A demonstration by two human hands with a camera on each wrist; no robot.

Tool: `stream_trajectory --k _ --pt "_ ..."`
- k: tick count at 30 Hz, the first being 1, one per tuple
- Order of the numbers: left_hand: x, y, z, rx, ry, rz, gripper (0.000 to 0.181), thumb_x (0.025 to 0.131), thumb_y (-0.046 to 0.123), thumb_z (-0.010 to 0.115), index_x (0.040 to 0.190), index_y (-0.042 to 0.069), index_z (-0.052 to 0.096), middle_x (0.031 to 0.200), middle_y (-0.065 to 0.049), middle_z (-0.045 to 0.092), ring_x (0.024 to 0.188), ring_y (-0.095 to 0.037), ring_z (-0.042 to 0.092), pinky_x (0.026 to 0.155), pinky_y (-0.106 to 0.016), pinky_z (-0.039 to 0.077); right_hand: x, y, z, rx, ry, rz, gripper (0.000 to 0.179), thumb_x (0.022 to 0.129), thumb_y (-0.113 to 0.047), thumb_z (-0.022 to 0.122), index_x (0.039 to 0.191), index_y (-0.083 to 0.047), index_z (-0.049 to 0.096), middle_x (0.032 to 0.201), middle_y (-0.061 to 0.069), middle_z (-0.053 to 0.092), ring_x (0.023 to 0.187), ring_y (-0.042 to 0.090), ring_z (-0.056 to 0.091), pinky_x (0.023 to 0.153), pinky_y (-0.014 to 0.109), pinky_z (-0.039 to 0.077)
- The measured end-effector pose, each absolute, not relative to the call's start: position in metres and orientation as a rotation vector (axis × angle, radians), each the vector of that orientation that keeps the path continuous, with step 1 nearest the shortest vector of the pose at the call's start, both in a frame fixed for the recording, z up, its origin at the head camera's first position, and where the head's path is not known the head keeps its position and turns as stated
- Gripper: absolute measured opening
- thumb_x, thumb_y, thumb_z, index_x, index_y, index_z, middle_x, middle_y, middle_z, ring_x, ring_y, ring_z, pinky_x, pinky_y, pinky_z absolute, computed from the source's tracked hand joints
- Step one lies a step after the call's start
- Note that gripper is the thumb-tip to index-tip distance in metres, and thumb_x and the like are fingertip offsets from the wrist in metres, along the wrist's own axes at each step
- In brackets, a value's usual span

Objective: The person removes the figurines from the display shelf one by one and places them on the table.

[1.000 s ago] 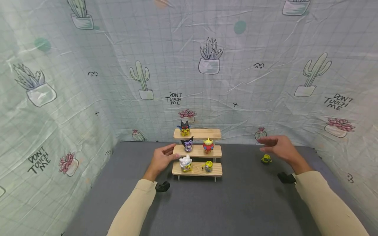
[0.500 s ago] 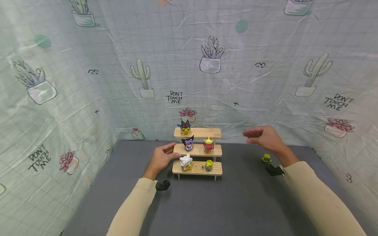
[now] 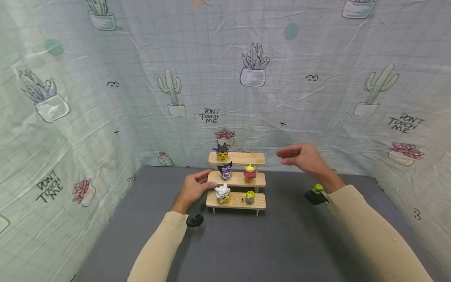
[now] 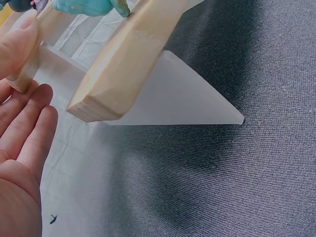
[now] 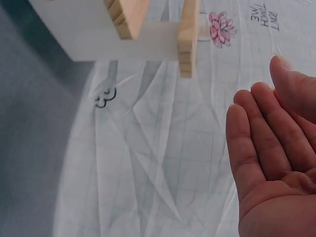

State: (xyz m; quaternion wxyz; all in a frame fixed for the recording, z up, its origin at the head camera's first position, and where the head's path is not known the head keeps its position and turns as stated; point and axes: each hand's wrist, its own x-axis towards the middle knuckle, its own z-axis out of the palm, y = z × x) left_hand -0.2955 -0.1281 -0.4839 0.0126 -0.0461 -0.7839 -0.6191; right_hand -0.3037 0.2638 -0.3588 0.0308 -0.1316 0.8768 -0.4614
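Observation:
A three-tier wooden display stand [image 3: 243, 158] with white legs stands on the grey table. My left hand [image 3: 192, 190] grips the left end of its middle board; in the left wrist view the thumb lies over the board [image 4: 25, 69] and the fingers reach beneath. A black-eared yellow figurine [image 3: 222, 152] is on the top board. The middle one bears a purple-and-black figurine [image 3: 226, 172] and a red one [image 3: 249, 173]. Below are a white-hatted figurine [image 3: 223, 193] and a yellow-and-grey one [image 3: 249, 197]. My right hand [image 3: 303, 157], fingers extended, hovers right of the top board, holding nothing visible.
Another small yellow figurine [image 3: 318, 188] is on the table at the right, partly hidden by the right wrist's black camera [image 3: 315, 198]. Cactus-printed cloth [image 3: 215, 90] encloses the grey table [image 3: 225, 246] at the back and sides.
My right hand has moved left and farther back, from above the lone yellow figurine toward the stand's top board. The left hand keeps its grip on the middle board.

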Motion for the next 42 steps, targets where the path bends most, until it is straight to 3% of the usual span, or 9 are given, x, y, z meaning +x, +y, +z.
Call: stream_trajectory --k 19,42 --pt "-0.295 -0.130 -0.486 -0.145 -2.440 -1.937 0.065 0.088 0.013 0.084 0.147 0.002 0.059 0.147 -0.019 0.062 0.136 -0.035 0.061 0.108 -0.041 0.058 -0.320 0.210 -0.344 -0.396 2.644 -1.452 0.036 0.097 -0.012 0.075 0.131 -0.003 0.072 0.136 0.021 0.070 0.130 0.039 0.064 0.116 0.058 0.049" --pt "-0.297 -0.129 -0.484 -0.166 -2.438 -1.941 0.064 0.089 0.012 0.084 0.147 0.001 0.059 0.146 -0.021 0.062 0.137 -0.036 0.061 0.109 -0.043 0.057 -0.329 0.144 -0.337 -0.423 2.576 -1.527 0.034 0.094 -0.016 0.080 0.126 -0.006 0.076 0.127 0.016 0.075 0.125 0.034 0.068 0.114 0.052 0.053"
